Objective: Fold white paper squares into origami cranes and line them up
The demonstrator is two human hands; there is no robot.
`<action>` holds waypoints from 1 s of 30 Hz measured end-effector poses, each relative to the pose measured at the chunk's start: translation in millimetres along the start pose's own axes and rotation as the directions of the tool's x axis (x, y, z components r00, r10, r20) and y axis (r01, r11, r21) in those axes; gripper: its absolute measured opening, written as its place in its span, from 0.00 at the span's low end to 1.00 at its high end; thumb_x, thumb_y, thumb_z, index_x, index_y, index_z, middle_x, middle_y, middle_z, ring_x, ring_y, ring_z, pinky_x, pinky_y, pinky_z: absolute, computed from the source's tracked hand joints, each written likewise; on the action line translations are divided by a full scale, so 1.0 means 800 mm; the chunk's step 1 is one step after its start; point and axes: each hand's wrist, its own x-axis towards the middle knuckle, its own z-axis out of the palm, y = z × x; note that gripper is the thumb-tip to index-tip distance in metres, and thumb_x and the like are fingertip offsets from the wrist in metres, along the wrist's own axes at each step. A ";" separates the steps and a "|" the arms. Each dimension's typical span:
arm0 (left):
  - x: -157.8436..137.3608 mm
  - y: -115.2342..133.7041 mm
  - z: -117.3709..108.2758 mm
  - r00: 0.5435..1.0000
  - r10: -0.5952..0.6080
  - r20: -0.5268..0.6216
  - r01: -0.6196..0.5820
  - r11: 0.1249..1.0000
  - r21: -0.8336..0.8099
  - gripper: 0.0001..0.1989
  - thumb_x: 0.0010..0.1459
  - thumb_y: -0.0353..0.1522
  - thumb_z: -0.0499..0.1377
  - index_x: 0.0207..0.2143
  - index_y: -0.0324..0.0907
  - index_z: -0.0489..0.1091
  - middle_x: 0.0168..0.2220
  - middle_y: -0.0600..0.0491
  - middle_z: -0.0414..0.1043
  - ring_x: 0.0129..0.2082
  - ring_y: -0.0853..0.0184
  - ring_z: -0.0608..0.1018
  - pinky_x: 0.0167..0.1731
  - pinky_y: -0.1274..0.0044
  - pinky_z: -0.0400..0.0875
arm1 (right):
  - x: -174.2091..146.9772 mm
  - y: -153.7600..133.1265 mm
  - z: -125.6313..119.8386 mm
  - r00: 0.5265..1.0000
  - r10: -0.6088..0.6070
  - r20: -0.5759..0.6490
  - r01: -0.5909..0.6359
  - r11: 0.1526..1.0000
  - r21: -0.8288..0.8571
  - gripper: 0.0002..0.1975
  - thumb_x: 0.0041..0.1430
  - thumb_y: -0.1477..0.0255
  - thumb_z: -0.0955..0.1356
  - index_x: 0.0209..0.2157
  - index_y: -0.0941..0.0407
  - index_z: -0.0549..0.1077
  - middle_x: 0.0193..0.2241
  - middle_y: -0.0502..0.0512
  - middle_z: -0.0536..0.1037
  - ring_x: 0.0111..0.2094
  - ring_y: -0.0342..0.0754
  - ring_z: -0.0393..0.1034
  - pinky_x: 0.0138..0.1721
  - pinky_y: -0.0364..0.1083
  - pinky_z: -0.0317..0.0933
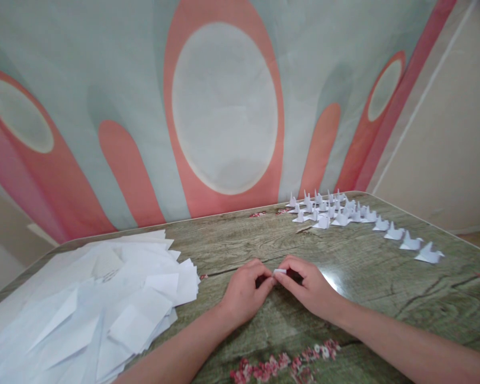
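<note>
Between my fingertips, above the middle of the table, is a small folded piece of white paper (280, 271). My left hand (246, 290) pinches its left end with thumb and forefinger. From the other side, my right hand (310, 285) grips it the same way, and the two hands nearly touch. Most of the paper is hidden by the fingers, so its folded shape does not show. At the back right stand several white origami cranes (342, 216), with a row of them (410, 241) running toward the right edge.
A large loose pile of white paper sheets (136, 325) covers the table's left side. The wood-patterned table (384, 309) bears a printed pink flower design (280, 365) near its front. A wall hanging with coral shapes (236, 202) rises behind the far edge.
</note>
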 end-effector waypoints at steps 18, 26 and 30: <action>0.000 0.000 0.007 0.998 -0.046 -0.046 0.045 0.999 -0.027 0.13 0.59 0.35 0.50 0.23 0.40 0.66 0.24 0.55 0.65 0.28 0.70 0.68 0.29 0.80 0.59 | 0.007 0.007 0.001 0.986 0.168 -0.016 -0.160 0.962 0.223 0.15 0.60 0.62 0.58 0.31 0.56 0.69 0.25 0.49 0.70 0.29 0.44 0.63 0.31 0.42 0.58; 0.004 -0.004 0.007 0.996 -0.045 -0.073 0.032 0.984 -0.175 0.15 0.60 0.36 0.49 0.25 0.39 0.68 0.24 0.55 0.62 0.27 0.70 0.67 0.30 0.80 0.59 | 0.008 0.016 0.002 0.986 0.165 0.012 -0.163 0.956 0.245 0.15 0.58 0.61 0.61 0.26 0.57 0.68 0.21 0.47 0.65 0.24 0.42 0.58 0.26 0.41 0.53; 0.004 -0.002 0.004 0.991 -0.068 -0.119 0.037 0.969 -0.246 0.15 0.60 0.36 0.48 0.27 0.39 0.67 0.27 0.54 0.63 0.30 0.70 0.67 0.30 0.80 0.60 | 0.006 0.013 0.001 0.988 0.150 0.031 -0.153 0.967 0.202 0.14 0.59 0.62 0.61 0.26 0.57 0.67 0.20 0.46 0.63 0.24 0.41 0.57 0.26 0.41 0.53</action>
